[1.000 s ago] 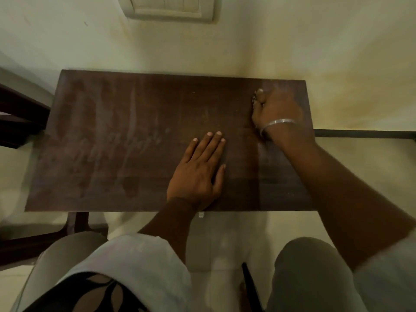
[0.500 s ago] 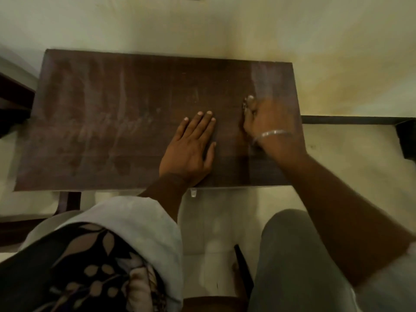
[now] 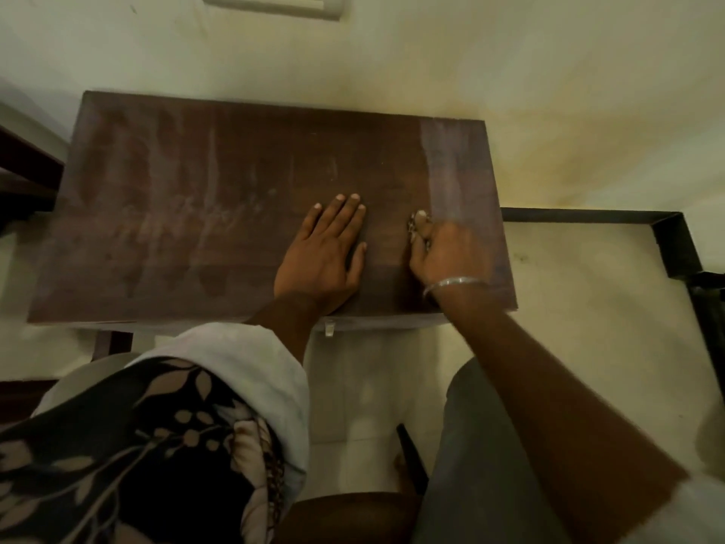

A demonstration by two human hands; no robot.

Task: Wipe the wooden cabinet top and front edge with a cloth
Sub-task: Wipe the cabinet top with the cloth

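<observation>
Pale walls point(image 3: 490, 53) back our dark wooden cabinet top point(image 3: 188, 229), which fills the middle of the frame, its left half streaked with pale dust. Right of centre our left hand point(image 3: 319, 261) lies flat on the wood, fingers straight, holding nothing; we judge it steadies us. Just beside it our right hand point(image 3: 445, 249), blurred, curls over a bunched cloth point(image 3: 415, 226) pressed to the top, and only a patterned scrap of it shows. A silver bangle point(image 3: 457, 283) circles that wrist. The front edge point(image 3: 392, 320) runs below both hands. We can read no writing or labels.
</observation>
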